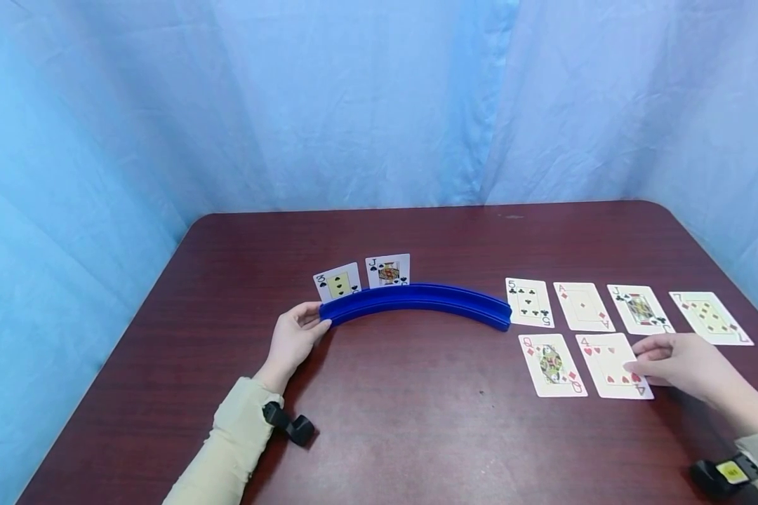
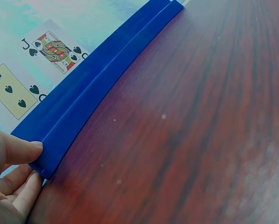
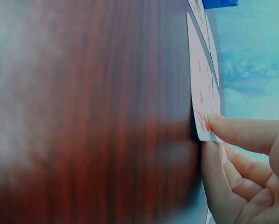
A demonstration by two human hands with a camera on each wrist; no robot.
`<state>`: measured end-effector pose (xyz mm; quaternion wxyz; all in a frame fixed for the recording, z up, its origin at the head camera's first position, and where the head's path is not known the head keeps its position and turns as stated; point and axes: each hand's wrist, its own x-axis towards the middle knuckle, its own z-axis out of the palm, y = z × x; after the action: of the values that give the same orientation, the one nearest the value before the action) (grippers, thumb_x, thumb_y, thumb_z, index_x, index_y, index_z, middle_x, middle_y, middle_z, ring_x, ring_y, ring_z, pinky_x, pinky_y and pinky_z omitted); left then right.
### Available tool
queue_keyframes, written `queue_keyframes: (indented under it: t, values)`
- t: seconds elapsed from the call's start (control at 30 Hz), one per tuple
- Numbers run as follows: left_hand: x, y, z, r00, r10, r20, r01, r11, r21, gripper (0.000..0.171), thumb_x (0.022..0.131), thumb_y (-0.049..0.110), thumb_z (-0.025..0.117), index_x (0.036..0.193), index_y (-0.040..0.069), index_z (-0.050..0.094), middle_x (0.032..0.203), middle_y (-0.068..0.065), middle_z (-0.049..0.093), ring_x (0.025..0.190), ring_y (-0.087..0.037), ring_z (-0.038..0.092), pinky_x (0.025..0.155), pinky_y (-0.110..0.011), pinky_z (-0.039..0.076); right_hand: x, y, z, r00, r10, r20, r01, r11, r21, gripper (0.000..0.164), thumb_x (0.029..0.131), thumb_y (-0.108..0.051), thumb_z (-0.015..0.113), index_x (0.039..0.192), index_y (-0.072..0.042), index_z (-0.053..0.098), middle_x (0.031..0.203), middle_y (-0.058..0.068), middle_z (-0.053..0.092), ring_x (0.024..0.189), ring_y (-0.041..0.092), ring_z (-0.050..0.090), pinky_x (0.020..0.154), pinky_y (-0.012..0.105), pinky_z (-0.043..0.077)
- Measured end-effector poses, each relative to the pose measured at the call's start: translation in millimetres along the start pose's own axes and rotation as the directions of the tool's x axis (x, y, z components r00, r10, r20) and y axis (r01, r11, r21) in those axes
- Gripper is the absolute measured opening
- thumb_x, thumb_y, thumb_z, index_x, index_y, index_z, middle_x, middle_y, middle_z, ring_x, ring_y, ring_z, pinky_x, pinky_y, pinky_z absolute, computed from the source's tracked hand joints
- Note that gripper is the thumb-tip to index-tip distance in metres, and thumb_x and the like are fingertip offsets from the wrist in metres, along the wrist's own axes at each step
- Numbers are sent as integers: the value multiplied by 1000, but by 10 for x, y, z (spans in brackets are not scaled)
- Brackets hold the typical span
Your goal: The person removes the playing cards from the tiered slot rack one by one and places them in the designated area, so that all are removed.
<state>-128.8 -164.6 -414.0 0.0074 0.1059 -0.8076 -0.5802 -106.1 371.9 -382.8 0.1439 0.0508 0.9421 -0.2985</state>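
My left hand (image 1: 295, 341) pinches the left end of a curved blue card holder (image 1: 417, 296), thumb on its front face in the left wrist view. Two playing cards stand in the holder: the three of spades (image 1: 339, 283) at the left end and the jack of spades (image 1: 388, 271) beside it. Over on the right, my right hand (image 1: 682, 365) pinches the four of hearts (image 1: 609, 361) by its right edge, thumb on top and fingers beneath. In the right wrist view, that edge of the four of hearts (image 3: 202, 88) is tilted up over a dark shadow.
Left of the held card lies the queen of diamonds (image 1: 551, 365). Behind is a row: five of clubs (image 1: 529, 303) close to the holder's right end, ace of diamonds (image 1: 582, 306), jack of clubs (image 1: 638, 309) and seven of diamonds (image 1: 710, 318). Blue curtains hang behind the brown table (image 1: 404, 435).
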Motion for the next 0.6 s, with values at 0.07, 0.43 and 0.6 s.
queue_keyframes:
  t: [0.07,0.43,0.6]
  values:
    - [-4,3,0,1000,-4,-1,4,1000,-1,35,85,-2,65,120,-3,59,117,-24,63,109,-32,62,92,-38,50,-6,-20,4,1000,-12,-25,10,999,-45,46,75,-19,76,100,16,58,71,0,64,60,7,56,53,24,51]
    - [5,-27,2,999,43,3,-43,999,-28,33,84,-6,65,117,-7,60,113,-28,63,105,-31,63,74,-13,48,-62,-108,30,991,-110,-78,92,974,-206,42,75,-22,75,97,11,61,67,-2,63,56,13,54,51,26,39]
    - [2,-24,3,999,36,0,-36,999,-27,33,84,-5,65,117,-6,60,114,-27,63,106,-31,63,75,-14,49,-65,-125,44,985,-137,-101,111,966,-233,41,73,-21,75,97,10,62,68,-1,63,58,12,51,54,27,37]
